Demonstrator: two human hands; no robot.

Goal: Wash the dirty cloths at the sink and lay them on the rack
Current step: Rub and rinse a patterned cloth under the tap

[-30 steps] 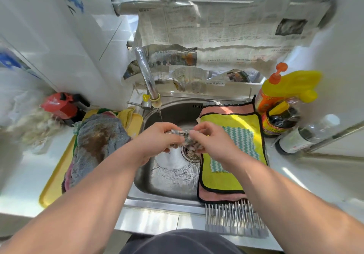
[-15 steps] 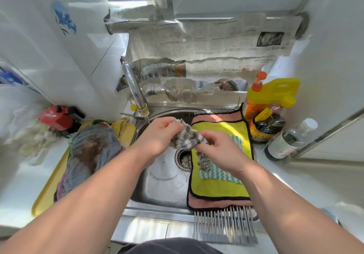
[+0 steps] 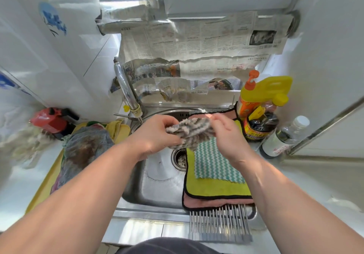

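A grey-and-white striped cloth point(image 3: 192, 130) is stretched between my two hands above the sink point(image 3: 157, 186). My left hand point(image 3: 155, 135) grips its left end and my right hand point(image 3: 228, 135) pinches its right end. Under my right hand the metal rack point(image 3: 220, 222) spans the sink's right half. On the rack lie a pink cloth point(image 3: 216, 201), a yellow cloth point(image 3: 212, 188) on top of it, and a green-white zigzag cloth point(image 3: 214, 165) uppermost. A pile of dirty cloths point(image 3: 82, 151) rests on a yellow tray point(image 3: 45, 186) at the left.
The tap point(image 3: 128, 92) curves over the sink's back left, close to my left hand. A yellow detergent bottle point(image 3: 262, 94), a dark jar point(image 3: 260, 125) and a clear bottle point(image 3: 283, 137) stand right of the rack. A red object point(image 3: 51, 120) sits behind the tray.
Both hands lifted the striped cloth from under the tap, moved it right toward the rack and spread it wider. The view tilted upward.
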